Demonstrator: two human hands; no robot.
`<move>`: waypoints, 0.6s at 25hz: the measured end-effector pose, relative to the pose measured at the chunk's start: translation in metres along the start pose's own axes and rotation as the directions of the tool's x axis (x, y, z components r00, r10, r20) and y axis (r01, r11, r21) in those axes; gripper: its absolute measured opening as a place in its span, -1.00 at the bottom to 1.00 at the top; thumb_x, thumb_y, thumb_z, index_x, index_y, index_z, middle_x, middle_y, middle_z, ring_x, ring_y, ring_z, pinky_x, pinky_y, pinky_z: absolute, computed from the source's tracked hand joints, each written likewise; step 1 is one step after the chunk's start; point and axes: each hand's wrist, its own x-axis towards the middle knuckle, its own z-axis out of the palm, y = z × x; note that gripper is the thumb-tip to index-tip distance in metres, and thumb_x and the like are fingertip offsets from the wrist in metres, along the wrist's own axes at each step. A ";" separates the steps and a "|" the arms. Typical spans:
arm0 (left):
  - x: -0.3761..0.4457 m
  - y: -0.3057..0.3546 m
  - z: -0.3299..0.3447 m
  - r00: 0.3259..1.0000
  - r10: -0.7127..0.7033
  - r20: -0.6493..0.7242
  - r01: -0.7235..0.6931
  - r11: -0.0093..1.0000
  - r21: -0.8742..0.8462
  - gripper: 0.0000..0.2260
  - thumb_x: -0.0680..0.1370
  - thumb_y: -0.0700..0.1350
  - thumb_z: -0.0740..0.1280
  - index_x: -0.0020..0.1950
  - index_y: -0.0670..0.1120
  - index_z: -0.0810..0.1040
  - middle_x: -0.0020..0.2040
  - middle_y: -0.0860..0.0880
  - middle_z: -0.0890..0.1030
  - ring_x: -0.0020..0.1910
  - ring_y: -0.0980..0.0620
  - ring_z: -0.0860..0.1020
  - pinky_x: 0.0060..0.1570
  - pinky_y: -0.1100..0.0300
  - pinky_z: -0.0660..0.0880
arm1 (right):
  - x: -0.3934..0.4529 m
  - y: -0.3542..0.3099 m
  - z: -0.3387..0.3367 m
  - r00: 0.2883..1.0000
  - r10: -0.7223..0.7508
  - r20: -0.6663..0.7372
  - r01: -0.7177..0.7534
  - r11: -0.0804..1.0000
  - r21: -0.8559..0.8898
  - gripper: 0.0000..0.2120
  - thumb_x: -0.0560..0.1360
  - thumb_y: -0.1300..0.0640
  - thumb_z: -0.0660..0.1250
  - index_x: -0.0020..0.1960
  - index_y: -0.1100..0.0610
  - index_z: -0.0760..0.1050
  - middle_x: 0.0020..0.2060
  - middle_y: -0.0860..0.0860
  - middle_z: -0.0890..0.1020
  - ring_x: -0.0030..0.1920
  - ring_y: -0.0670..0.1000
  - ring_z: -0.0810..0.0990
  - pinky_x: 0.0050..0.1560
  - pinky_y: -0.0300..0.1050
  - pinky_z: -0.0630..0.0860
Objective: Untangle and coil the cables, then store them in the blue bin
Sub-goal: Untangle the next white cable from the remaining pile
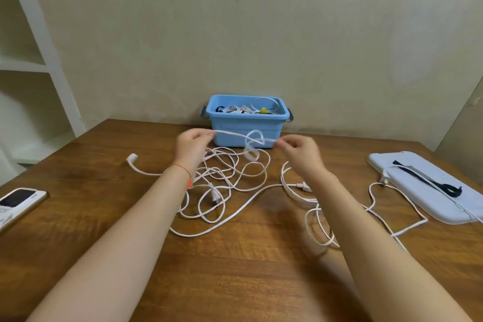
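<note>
White cables (230,185) lie tangled on the table (235,269); above them the left hand (192,145) and right hand (300,150) each pinch one looped cable (252,145); behind stands the blue bin (245,127), holding coiled cables.

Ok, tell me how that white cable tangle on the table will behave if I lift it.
The white cable tangle looks floppy: its loops sag flat on the table. It probably drags neighbouring loops along, since strands cross. It seems light, as both hands pinch a strand with fingertips.

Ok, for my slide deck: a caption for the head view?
Both hands pinch a looped white cable above the tangle, before the blue bin.
</note>
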 end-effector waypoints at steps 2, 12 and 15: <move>0.016 0.000 -0.014 0.969 -0.039 -0.245 0.022 0.997 -0.071 -0.96 0.55 -0.14 0.39 -0.06 -0.06 0.64 -0.14 -0.04 0.63 -0.09 -0.11 0.58 -0.15 0.21 0.42 | 0.012 0.015 -0.019 0.934 0.135 -0.331 -0.125 0.991 0.053 -0.82 0.60 0.11 0.30 0.01 0.13 0.67 -0.18 0.01 0.67 -0.19 -0.01 0.56 -0.15 -0.16 0.43; 0.031 -0.008 -0.040 0.903 -0.167 -0.396 0.275 0.933 0.232 -0.72 0.55 -0.24 0.21 -0.18 -0.03 0.70 0.02 -0.11 0.68 0.00 -0.17 0.59 0.13 -0.04 0.55 | 0.021 0.030 -0.056 0.685 0.322 -0.653 -0.109 0.932 0.346 -0.81 0.59 0.16 0.18 -0.02 0.14 0.57 -0.13 0.02 0.60 -0.09 0.07 0.53 0.01 -0.03 0.47; 0.007 0.006 -0.012 0.996 -0.001 -0.084 0.054 0.780 0.623 -0.69 0.59 -0.10 0.21 0.28 -0.01 0.59 0.32 -0.10 0.48 0.30 -0.16 0.43 0.29 -0.03 0.38 | 0.015 0.005 -0.044 0.869 0.157 -0.468 -0.050 0.971 0.233 -0.82 0.56 0.15 0.22 -0.17 0.08 0.56 -0.33 -0.03 0.51 -0.22 0.04 0.45 -0.18 -0.08 0.38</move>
